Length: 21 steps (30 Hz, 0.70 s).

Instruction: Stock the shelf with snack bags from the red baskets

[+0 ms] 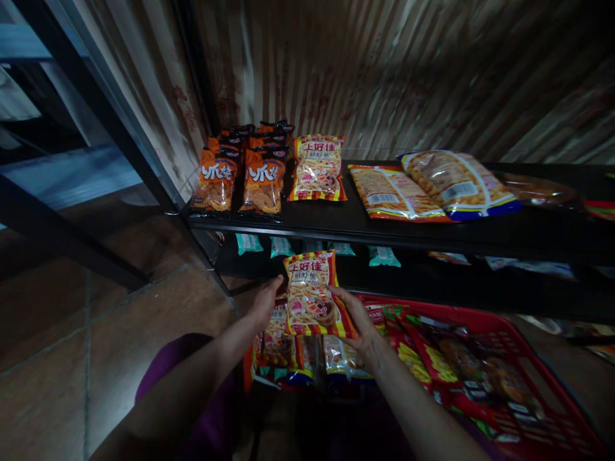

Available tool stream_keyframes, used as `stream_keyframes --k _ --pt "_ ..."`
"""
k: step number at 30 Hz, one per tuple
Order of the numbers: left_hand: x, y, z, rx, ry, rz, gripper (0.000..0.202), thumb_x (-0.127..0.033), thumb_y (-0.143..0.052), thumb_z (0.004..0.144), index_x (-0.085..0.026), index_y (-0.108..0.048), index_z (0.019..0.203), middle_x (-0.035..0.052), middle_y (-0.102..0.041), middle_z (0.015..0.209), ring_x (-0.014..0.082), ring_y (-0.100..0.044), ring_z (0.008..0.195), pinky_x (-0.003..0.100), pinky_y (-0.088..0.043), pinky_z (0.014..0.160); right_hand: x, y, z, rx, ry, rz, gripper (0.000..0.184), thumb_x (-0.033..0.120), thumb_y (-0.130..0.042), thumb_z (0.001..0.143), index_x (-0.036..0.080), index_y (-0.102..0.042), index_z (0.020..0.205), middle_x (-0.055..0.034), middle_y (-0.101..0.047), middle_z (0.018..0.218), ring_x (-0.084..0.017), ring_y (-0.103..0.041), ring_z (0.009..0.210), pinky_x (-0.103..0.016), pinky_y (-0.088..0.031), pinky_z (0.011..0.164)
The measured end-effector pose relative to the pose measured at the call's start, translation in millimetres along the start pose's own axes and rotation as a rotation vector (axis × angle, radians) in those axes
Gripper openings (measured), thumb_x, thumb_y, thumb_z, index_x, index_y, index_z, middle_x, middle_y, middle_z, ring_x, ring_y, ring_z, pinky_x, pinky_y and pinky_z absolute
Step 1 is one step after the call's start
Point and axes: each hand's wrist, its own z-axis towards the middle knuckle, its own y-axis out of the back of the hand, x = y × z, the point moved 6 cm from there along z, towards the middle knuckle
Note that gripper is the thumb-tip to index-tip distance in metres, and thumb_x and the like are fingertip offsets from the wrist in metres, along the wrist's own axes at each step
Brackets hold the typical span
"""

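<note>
In front of me, above the red basket, is a red-and-yellow bag of prawn crackers [311, 298], front side up. My right hand [358, 315] grips its right edge, thumb on the front. My left hand [268, 304] is at its left edge with the thumb raised; its other fingers are partly hidden by the bag. A matching prawn cracker bag [319, 169] stands on the upper shelf. Beside it, to the left, orange-and-black snack bags [262, 182] stand in two rows. Another similar bag [276, 339] shows in the basket below my left hand.
The red basket [538, 368] holds several snack packs under my arms. On the black shelf [312, 223], snack bags [461, 182] lie flat to the right. Small teal packets [384, 256] sit on the lower shelf. Dark metal posts [103, 109] rise at the left over a tiled floor [48, 326].
</note>
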Motion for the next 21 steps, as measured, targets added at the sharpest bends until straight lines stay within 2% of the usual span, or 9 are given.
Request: stream_keyframes --k 4,7,10,13,16,21 --pt "-0.7 -9.3 -3.6 0.091 0.102 -0.111 0.033 -0.047 -0.056 0.077 -0.016 -0.065 0.085 0.0058 -0.068 0.084 0.0156 -0.061 0.074 0.026 -0.045 0.066 -1.4 -4.6 0.4 0.030 0.010 -0.025 0.028 0.022 -0.054 0.077 0.021 -0.066 0.102 -0.0026 -0.075 0.080 -0.022 -0.070 0.080 -0.032 -0.059 0.070" --pt "-3.0 -13.6 -7.7 0.119 0.137 -0.146 0.031 -0.045 -0.061 0.074 -0.016 -0.066 0.085 0.0041 -0.068 0.080 0.0143 -0.060 0.069 0.025 -0.044 0.064 -7.5 -8.1 4.7 0.109 -0.060 -0.004 0.032 0.026 -0.049 0.081 0.020 -0.063 0.110 -0.0050 -0.074 0.092 -0.023 -0.069 0.088 -0.036 -0.057 0.078" --pt "-1.3 -12.7 -7.3 0.113 0.161 -0.150 0.032 -0.045 -0.064 0.071 -0.016 -0.066 0.083 0.0041 -0.068 0.078 0.0144 -0.059 0.066 0.026 -0.044 0.064 -12.5 -5.3 10.8 0.154 -0.115 -0.022 0.035 0.029 -0.048 0.084 0.016 -0.059 0.115 -0.0084 -0.073 0.096 -0.023 -0.069 0.088 -0.040 -0.055 0.081" --pt "0.2 -8.5 -3.8 0.096 0.120 -0.117 0.036 -0.048 -0.066 0.068 -0.016 -0.065 0.084 0.0048 -0.068 0.080 0.0154 -0.061 0.069 0.027 -0.045 0.064 -13.3 0.0 16.4 0.175 -0.094 -0.073 0.035 0.029 -0.054 0.083 0.015 -0.059 0.114 -0.0089 -0.073 0.094 -0.024 -0.069 0.086 -0.041 -0.054 0.081" --pt "-1.5 -6.3 -2.6 0.094 0.031 -0.063 0.042 -0.051 -0.068 0.065 -0.017 -0.064 0.090 0.0046 -0.069 0.082 0.0154 -0.061 0.069 0.027 -0.045 0.064 -8.9 2.2 18.3 0.178 0.002 -0.103 0.032 0.027 -0.060 0.082 0.017 -0.060 0.112 -0.0077 -0.073 0.095 -0.024 -0.069 0.088 -0.041 -0.054 0.082" --pt "-6.2 -6.3 -7.6 0.042 -0.056 0.012 0.047 -0.055 -0.070 0.061 -0.018 -0.064 0.089 0.0041 -0.069 0.082 0.0164 -0.063 0.070 0.028 -0.047 0.066 -3.6 1.2 15.3 0.104 0.103 -0.148 0.029 0.027 -0.065 0.079 0.018 -0.063 0.106 -0.0073 -0.073 0.096 -0.024 -0.068 0.092 -0.040 -0.054 0.084"
